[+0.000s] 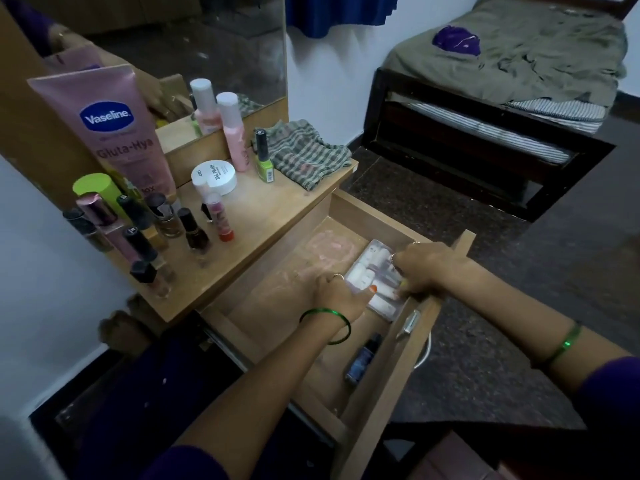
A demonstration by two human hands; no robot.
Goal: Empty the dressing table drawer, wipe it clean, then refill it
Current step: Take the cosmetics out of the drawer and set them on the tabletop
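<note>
The wooden drawer (356, 216) of the dressing table stands pulled out, its floor dusted with pale pink smears. In its right part lies a clear plastic case (372, 268) filled with small white and pink items. My left hand (341, 292) grips the case's near left edge and my right hand (424, 266) grips its right side, both inside the drawer. A dark blue bottle (362, 360) lies on the drawer floor near the front panel. On the tabletop sit a checked cloth (304, 152), a green nail polish (263, 157) and a white nail-polish-remover tub (214, 176).
A pink Vaseline tube (114, 129), two pink bottles (233, 133) and several dark nail polish bottles (162, 216) crowd the tabletop's left part. A mirror (207, 39) stands behind. A bed (502, 91) with an olive sheet lies at the right across dark floor.
</note>
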